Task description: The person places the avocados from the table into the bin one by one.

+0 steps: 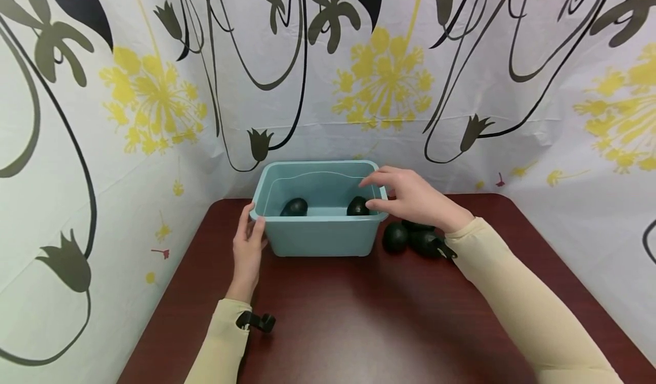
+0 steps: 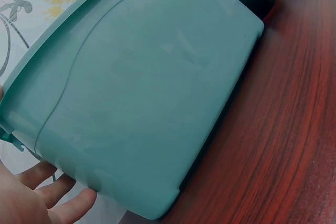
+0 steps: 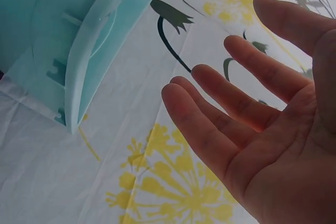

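A teal plastic bin stands at the table's far side, one dark green avocado at the left inside it and another avocado at the right. My left hand holds the bin's front left corner, the thumb on the front and the fingers along the end wall. In the left wrist view, fingertips touch the bin below its rim. Over the bin's right end, my right hand has its fingers spread and thumb apart. The right wrist view shows nothing in that hand.
Several more avocados lie close together on the table right of the bin, partly hidden by the right wrist. The dark red-brown table stretches towards me. A flower-patterned cloth hangs behind and at both sides.
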`<state>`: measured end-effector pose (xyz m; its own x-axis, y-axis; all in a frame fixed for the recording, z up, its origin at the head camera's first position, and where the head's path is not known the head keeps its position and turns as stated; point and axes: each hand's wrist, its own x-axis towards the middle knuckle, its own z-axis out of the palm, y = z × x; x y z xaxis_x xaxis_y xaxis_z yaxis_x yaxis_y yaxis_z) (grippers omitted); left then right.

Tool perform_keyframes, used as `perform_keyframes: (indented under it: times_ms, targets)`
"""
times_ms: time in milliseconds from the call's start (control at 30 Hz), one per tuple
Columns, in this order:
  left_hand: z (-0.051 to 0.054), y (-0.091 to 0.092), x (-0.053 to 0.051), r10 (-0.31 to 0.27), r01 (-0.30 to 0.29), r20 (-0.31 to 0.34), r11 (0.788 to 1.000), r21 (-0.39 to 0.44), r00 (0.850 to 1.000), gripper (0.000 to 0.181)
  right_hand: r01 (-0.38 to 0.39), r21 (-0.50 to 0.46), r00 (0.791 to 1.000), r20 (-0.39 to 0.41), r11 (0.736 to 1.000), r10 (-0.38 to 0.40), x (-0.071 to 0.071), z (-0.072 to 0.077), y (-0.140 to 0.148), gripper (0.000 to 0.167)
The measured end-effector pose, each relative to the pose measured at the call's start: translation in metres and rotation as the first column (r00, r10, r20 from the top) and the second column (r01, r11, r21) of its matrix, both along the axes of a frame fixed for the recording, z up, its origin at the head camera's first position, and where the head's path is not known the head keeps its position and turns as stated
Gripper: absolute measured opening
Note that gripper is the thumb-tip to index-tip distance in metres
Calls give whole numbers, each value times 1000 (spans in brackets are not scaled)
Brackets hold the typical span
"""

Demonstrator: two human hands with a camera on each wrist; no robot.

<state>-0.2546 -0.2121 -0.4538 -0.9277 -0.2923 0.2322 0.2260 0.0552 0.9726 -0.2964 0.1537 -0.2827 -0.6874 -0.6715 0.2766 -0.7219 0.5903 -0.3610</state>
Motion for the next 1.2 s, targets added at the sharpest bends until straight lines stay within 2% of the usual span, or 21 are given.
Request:
perform_keyframes:
  times_ms: [100,133,533,800,1000,1200]
  targets:
    - [-11,-3,-7,14,-15,-24,1000,-9,1000,55,16,-47,1000,26,999,-14,0,-4,7,35]
    - [-11,-3,-7,15,-15,-25,1000,-10,1000,55,20,-60,999,34,998,-17,1,-6,9,34]
    - [-6,-4,-8,5,-5,-28,1000,2,1000,56,45,-115,998,56,992,-38,6,-15,21,34]
    - [-6,-2,-11,18,-18,-34,1000,-6,999,55,82,-174,995,69,981,-71,6,-22,31,38]
    - [-7,-3,-10,12,-13,-30,1000,-6,999,55,166,-226,984,100,960,-146,7,-33,42,51]
    - [-7,-3,-5,1,-1,4,1000,12,1000,56,250,-222,967,96,943,-234,5,-47,53,55]
